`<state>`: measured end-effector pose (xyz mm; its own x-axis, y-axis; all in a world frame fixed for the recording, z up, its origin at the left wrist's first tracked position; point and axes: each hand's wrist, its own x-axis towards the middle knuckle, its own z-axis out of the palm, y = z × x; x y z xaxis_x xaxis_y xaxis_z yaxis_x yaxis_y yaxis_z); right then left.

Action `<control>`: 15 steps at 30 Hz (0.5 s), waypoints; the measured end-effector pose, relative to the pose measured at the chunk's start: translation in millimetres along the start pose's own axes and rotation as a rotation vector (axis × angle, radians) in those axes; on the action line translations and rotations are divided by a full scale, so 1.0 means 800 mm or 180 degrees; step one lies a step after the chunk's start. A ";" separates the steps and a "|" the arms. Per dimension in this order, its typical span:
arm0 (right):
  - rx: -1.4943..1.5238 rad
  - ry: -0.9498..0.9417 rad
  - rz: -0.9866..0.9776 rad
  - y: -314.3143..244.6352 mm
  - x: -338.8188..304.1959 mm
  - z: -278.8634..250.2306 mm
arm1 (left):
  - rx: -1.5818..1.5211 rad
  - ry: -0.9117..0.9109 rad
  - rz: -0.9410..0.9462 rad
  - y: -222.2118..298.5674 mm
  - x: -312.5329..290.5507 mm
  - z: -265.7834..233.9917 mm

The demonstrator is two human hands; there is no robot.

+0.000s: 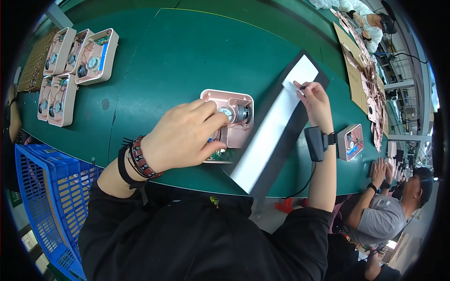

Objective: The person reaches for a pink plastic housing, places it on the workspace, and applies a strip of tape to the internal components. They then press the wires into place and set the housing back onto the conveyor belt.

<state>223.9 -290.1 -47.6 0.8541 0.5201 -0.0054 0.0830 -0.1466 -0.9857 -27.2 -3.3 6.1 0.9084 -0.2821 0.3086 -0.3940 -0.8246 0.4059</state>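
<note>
A pink plastic housing (pixel 240 136) lies open side up on the green table, with a silver-and-black round speaker (pixel 243 114), a whitish round part (pixel 226 112) and a green circuit board (pixel 220 155) inside. Over its left half my left hand (pixel 180 133) is bent, fingers curled down at the whitish part and thumb near the board. Whatever those fingers grip is hidden. To the right, a black sheet with a white backing strip (pixel 269 143) lies slantwise. Above its far end my right hand (pixel 315 100) pinches a small black piece (pixel 302 88) between thumb and fingers.
Several similar filled pink housings (pixel 97 56) stand at the far left. Another housing (pixel 350 142) sits at the right, near a co-worker (pixel 384 215). A blue crate (pixel 56 201) stands at the lower left. Cardboard (pixel 351 70) with pink parts lies far right, by another person.
</note>
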 end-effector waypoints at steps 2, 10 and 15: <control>0.0372 0.0209 0.0102 -0.016 -0.006 0.015 | -0.0234 -0.0072 -0.0138 -0.012 0.000 0.007; -0.3165 -0.0953 -0.0900 -0.075 -0.102 0.128 | -0.0380 -0.0080 -0.0120 -0.009 -0.005 -0.001; -0.3450 -0.1867 -0.0996 -0.066 -0.114 0.087 | -0.0349 -0.0067 -0.0085 -0.010 -0.005 -0.001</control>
<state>105.6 -271.1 -7.1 0.3907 0.9090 -0.1451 0.8517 -0.4168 -0.3177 -27.9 5.0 2.3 0.9211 -0.2718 0.2787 -0.3814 -0.7738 0.5058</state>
